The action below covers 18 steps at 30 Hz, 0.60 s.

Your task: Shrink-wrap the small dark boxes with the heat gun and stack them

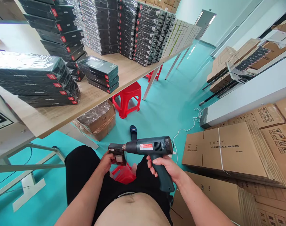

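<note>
In my left hand (107,161) is a small dark box (117,154), gripped at its left side above my lap. My right hand (165,168) is wrapped round the handle of a dark heat gun (149,146) with a red and white label. The gun's nozzle points left, at the upper right part of the box; whether it touches cannot be made out. Up on the table, a short stack of dark boxes (101,73) stands beside a larger shrink-wrapped stack (37,80).
Tall stacks of black boxes (146,34) line the wooden table (58,117). A red stool (127,97) and an open carton (99,121) stand near the table's edge. Flattened cartons (224,147) pile up on my right. A white cable (184,130) runs along the floor.
</note>
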### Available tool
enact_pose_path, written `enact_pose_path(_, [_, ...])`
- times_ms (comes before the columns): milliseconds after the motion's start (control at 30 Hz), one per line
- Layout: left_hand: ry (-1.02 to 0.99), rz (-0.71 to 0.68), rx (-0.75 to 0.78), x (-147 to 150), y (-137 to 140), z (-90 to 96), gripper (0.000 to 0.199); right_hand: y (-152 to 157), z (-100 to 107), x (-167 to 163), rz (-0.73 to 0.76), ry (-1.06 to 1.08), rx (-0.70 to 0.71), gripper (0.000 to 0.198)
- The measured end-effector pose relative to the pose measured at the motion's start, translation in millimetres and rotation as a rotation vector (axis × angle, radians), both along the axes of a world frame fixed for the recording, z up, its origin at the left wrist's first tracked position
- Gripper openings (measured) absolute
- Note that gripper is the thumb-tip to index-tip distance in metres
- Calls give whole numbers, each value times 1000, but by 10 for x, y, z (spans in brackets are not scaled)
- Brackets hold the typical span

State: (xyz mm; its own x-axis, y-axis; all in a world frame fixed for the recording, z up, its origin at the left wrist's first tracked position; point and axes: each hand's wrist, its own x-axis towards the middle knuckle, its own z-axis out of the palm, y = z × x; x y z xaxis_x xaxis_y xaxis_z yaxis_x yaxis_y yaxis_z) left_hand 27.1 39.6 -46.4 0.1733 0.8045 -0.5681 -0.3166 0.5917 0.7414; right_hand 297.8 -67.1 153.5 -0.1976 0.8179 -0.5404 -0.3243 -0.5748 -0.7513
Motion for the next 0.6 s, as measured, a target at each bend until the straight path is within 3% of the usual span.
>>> enact_pose_path(133, [-146,70,-176,-63,54,27,19,-122,46,-44,195,42,-46,30])
enact_pose_path(267, [-388,91,-222,-144,68,156,36,-276,32,-21,334,20,-125,31])
enact_pose_path(500, [-534,-26,-207,-165,12,378,65,-416,-139,73,162,-4,-133,30])
enact_pose_path(600, [-519,-85,-195,-142,-17,389,63,-430,-182,126,71,-6,-108,29])
